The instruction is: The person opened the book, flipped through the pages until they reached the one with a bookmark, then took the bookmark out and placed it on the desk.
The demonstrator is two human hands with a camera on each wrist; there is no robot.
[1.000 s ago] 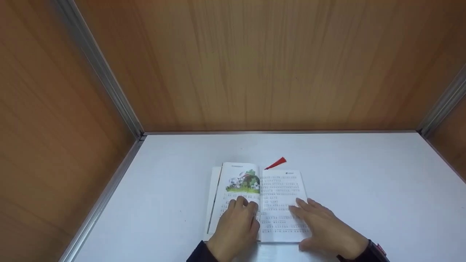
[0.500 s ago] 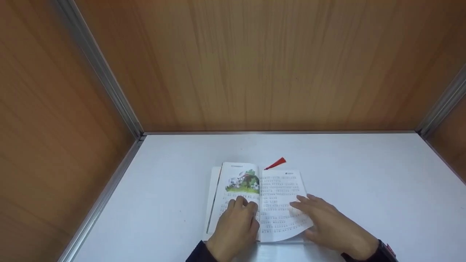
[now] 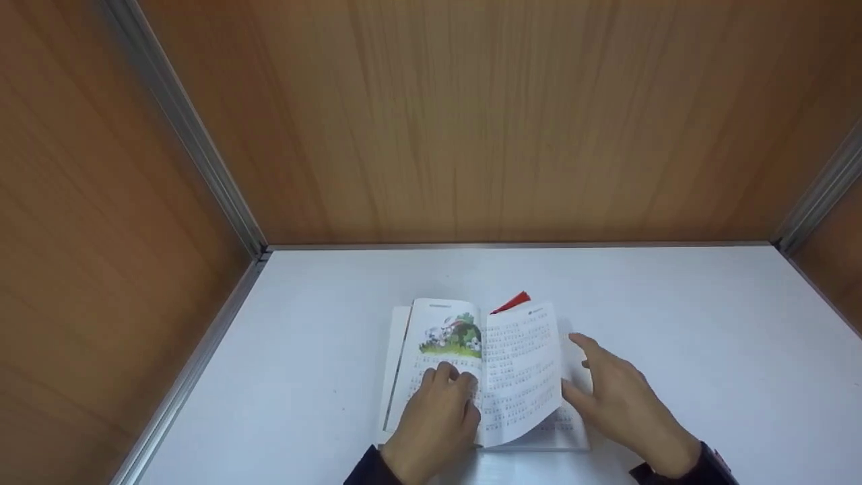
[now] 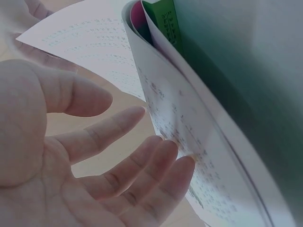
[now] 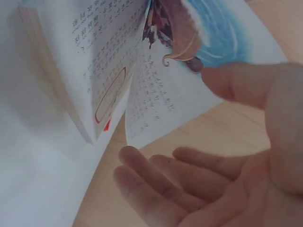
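Two hands are working a thin illustrated paperback book [image 3: 471, 370] lying open on the white table [image 3: 673, 337] — left hand [image 3: 434, 421] pressing flat, right hand [image 3: 623, 404] fingers spread, lifting a light, floppy page [image 3: 522, 367] — best taken by its outer edge.

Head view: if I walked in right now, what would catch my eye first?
Most likely the open book lying near the front of the white table, one page lifted and curving up by the right hand. The left hand rests flat on the illustrated left page. A red tassel pokes out beyond the book's far edge, and wood panels wall in the scene.
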